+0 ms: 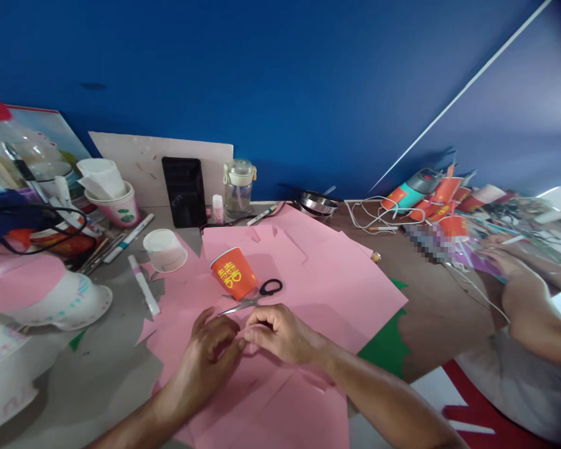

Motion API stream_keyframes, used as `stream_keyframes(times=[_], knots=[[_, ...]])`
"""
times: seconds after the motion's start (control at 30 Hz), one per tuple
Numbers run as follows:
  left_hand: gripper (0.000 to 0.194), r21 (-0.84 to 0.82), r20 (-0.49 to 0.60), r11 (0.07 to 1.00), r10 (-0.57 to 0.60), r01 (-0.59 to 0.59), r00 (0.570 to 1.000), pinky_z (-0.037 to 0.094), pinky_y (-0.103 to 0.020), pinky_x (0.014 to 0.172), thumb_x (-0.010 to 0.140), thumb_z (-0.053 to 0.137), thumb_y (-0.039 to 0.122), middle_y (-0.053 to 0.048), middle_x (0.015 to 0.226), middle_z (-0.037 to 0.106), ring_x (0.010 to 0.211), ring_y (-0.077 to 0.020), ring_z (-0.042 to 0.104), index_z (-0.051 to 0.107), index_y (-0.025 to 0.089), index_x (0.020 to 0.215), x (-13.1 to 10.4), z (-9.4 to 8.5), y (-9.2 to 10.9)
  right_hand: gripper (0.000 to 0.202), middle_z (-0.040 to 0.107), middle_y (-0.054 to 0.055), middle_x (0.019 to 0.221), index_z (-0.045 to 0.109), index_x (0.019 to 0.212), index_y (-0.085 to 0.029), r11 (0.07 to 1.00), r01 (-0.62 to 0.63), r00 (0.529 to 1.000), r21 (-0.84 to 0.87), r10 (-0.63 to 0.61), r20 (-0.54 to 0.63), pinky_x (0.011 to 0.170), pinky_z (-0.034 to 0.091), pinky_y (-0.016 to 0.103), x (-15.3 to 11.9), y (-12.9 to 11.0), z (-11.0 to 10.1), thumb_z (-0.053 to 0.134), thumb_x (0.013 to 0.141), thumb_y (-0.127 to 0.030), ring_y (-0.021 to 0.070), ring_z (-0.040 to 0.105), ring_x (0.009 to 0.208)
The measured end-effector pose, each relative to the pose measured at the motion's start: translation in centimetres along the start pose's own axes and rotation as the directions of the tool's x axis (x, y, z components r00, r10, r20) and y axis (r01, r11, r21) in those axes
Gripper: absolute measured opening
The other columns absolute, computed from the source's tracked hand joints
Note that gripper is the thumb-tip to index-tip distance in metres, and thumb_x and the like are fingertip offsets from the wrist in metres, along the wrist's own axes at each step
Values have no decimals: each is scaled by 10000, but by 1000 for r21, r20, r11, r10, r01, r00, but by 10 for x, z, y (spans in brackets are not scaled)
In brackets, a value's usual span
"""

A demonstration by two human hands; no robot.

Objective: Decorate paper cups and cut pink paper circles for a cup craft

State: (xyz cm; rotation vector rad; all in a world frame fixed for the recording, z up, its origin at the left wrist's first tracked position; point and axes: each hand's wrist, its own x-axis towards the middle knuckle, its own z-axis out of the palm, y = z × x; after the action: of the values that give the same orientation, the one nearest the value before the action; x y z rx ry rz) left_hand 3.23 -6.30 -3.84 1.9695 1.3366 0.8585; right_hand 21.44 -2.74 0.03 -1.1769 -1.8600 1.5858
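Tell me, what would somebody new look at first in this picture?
Probably the big blue wall across the back, then the pink paper sheets spread over the table. Next comes the orange-red paper cup with yellow characters, beside the black-handled scissors. Just nearer, the right hand pinches a small pink piece beside the left hand.

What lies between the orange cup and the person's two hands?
In the head view, the black-handled scissors lie there on the pink paper, between the orange cup and the left hand and right hand.
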Motion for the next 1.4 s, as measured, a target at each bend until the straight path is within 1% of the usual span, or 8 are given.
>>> stream_keyframes(times=[0.13,0.37,0.63,0.8,0.93,1.07,1.27,1.4], knots=[[137,-64,45,997,-35,37,998,256,-546,1118,887,528,342,-9,843,702,834,-192,661,602,236,842,0,-3,1,218,567,-27,637,583,636,-161,991,53,998,-123,-57,-31,539,366,190,0,3,0,603,846,-218,96,490,602],[226,-64,69,996,-61,65,996,169,-539,1162,880,497,261,45,710,656,719,-147,648,531,226,659,1,-2,1,273,498,-43,586,523,598,-172,974,81,995,-211,-91,-41,511,320,198,-1,1,3,575,866,-195,83,412,546],[141,-110,91,990,-75,85,993,129,-536,1169,884,485,266,34,786,665,780,-153,649,560,231,771,0,-4,2,342,462,-46,552,402,560,-189,954,148,986,-262,-163,-37,531,309,212,0,3,2,543,871,-182,86,380,539],[213,-168,90,977,-117,131,989,110,-471,1181,914,470,288,47,731,633,726,-133,628,554,222,729,-1,-3,0,237,481,-43,603,540,648,-175,993,54,998,-103,-58,-32,526,322,210,-2,0,-1,581,855,-285,94,407,567],[231,-254,7,952,-174,170,985,198,-445,1153,906,510,347,38,711,606,731,-150,598,537,221,715,-2,-3,-1,225,447,-41,673,563,720,-168,990,119,992,-70,-122,-36,555,313,218,-2,0,-4,636,816,-359,99,387,616],[244,-294,-20,942,-173,160,985,229,-433,1128,901,531,354,36,697,594,738,-157,585,533,220,697,-2,-3,0,269,443,-38,700,498,655,-180,979,172,979,-110,-182,-86,588,324,227,1,4,-1,702,755,-323,102,397,641],[254,-303,32,943,-131,134,991,124,-415,1170,910,517,331,59,657,580,650,-129,589,558,221,684,-3,-3,-1,239,473,-34,681,449,592,-180,992,64,990,-109,-77,-116,582,327,223,0,2,3,603,774,-174,98,434,633],[245,-288,58,952,-91,104,994,121,-418,1169,918,479,322,38,709,615,699,-147,616,584,226,719,-2,-5,0,225,495,-33,675,471,586,-177,995,32,995,-91,-41,-91,573,342,218,-2,-3,3,581,781,-157,97,453,623]])
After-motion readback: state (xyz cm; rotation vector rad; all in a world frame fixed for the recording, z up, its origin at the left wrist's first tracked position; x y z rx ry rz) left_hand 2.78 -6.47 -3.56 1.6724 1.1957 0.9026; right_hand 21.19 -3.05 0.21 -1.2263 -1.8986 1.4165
